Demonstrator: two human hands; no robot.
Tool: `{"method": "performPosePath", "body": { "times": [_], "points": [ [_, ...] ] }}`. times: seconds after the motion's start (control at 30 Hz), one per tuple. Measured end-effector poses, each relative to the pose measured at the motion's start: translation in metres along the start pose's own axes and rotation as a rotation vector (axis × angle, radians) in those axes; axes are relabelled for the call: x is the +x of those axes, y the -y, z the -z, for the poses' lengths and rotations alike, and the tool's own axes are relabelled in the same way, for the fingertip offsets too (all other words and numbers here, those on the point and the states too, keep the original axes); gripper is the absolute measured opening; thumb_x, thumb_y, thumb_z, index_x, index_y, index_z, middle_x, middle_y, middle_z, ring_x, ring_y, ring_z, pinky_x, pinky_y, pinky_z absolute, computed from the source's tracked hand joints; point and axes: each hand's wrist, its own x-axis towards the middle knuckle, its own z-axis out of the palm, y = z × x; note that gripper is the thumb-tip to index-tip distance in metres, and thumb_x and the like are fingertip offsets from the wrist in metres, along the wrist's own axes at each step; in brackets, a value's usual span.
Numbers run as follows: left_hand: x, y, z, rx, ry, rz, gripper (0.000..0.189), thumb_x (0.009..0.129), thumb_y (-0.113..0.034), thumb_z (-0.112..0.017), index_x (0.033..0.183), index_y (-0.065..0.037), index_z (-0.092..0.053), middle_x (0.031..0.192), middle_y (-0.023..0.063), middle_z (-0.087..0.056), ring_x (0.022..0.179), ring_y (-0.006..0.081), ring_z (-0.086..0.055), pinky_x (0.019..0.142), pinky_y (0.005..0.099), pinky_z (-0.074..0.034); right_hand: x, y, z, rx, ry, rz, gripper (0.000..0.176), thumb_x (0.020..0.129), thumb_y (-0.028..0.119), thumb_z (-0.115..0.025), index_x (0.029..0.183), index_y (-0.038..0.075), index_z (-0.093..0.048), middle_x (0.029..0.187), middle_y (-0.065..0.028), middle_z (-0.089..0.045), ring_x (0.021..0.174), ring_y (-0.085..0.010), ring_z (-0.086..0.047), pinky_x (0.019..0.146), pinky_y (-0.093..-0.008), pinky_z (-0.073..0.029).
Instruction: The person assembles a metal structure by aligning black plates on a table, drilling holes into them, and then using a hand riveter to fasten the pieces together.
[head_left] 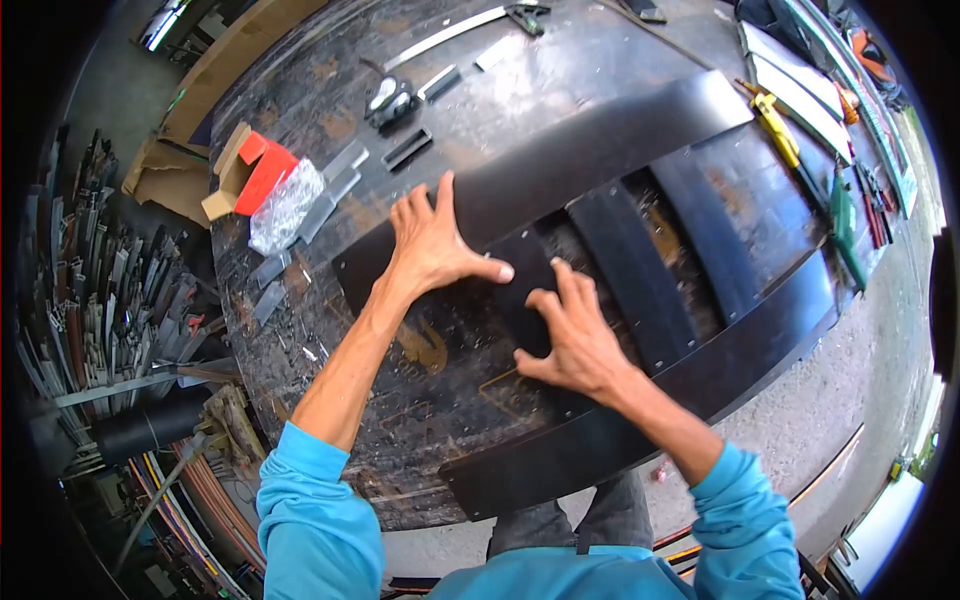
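A dark ladder-like assembly lies on the metal workbench: a long far panel (600,140), a long near panel (720,370) and several crosswise slats, such as the middle slat (635,275) and the right slat (705,235). My left hand (430,245) rests on the far panel near its left end, fingers spread, the thumb reaching to the leftmost slat (525,290). Over the right side of that same slat is my right hand (575,335), its fingers apart and bent, with nothing gripped. Small holes or screws show where slats and panels meet.
A red box (265,172), bubble wrap (288,208) and metal offcuts lie left on the workbench (330,80). Beyond the far panel are a tape measure (390,100) and a short tube (407,149). A yellow tool (776,130) and green tool (846,225) lie right.
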Motion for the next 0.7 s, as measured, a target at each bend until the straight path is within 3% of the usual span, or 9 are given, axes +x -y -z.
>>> {"method": "performPosePath", "body": {
  "times": [0.53,0.67,0.7],
  "points": [
    [0.002,-0.011,0.017,-0.003,0.118,0.106,0.147,0.035,-0.067,-0.085,0.149,-0.005,-0.015,0.14,0.0348,-0.027,0.131,0.0505,-0.024,0.11,0.0574,-0.019,0.008,0.001,0.012,0.073,0.089,-0.033,0.067,0.066,0.031,-0.08,0.12,0.008,-0.048,0.139,-0.035,-0.025,0.121,-0.048,-0.035,0.102,-0.0531,-0.034],
    [0.005,-0.011,0.014,-0.004,0.207,0.122,0.148,0.032,-0.064,-0.087,0.149,-0.005,-0.016,0.138,0.0336,-0.026,0.129,0.0512,-0.025,0.109,0.0578,-0.019,0.027,-0.003,0.028,0.078,0.23,-0.063,0.074,0.066,0.03,-0.081,0.127,0.008,-0.045,0.139,-0.0343,-0.027,0.121,-0.048,-0.036,0.101,-0.0526,-0.035],
    [0.002,-0.012,0.012,-0.037,0.173,0.104,0.148,0.032,-0.064,-0.086,0.148,-0.005,-0.017,0.137,0.0335,-0.027,0.128,0.0517,-0.025,0.109,0.0592,-0.019,0.04,-0.005,0.042,0.135,0.36,-0.098,0.077,0.065,0.028,-0.083,0.128,0.008,-0.044,0.138,-0.0335,-0.029,0.121,-0.0474,-0.037,0.102,-0.0527,-0.035]
  ]
}}
